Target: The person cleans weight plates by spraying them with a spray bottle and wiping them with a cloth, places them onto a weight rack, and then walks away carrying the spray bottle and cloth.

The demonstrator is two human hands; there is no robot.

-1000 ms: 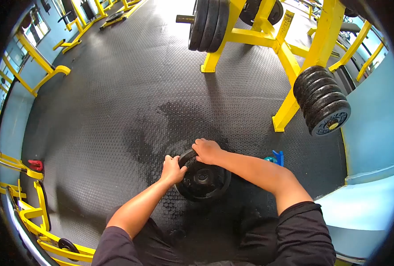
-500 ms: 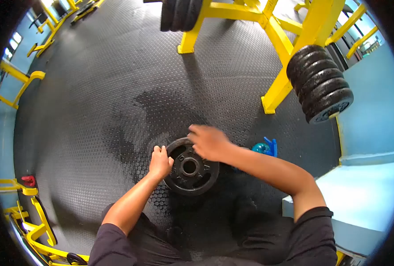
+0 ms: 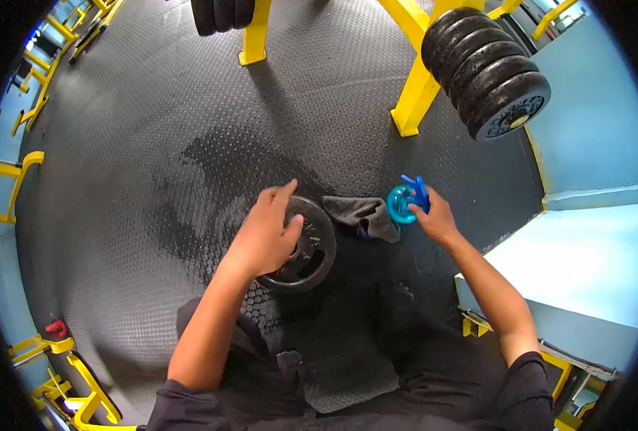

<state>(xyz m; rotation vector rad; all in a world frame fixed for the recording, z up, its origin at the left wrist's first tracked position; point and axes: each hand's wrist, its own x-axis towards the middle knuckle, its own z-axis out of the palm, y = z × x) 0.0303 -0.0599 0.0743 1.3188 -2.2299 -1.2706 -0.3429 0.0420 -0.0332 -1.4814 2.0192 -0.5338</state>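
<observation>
A black weight plate [image 3: 319, 262] with a centre hole is on the dark floor mat in front of me. My left hand [image 3: 267, 228] lies across its left side, palm down, with thumb and fingers apart; whether it presses on the plate, I cannot tell. To the right, my right hand [image 3: 434, 215] is closed around the blue trigger head of a teal spray bottle [image 3: 399, 204]. Between plate and bottle, a crumpled grey cloth [image 3: 355, 210] rests on the mat.
A yellow rack [image 3: 414, 93] stands ahead, carrying several stacked black plates [image 3: 488, 75]. A pale blue ledge [image 3: 563, 266] runs along the wall at right. More yellow gym frames stand at left. A wet-looking dark patch [image 3: 222, 161] marks the mat.
My right hand has moved right, off the plate, and taken hold of the spray bottle. My left hand has shifted from the plate's rim onto its top. The grey cloth now shows.
</observation>
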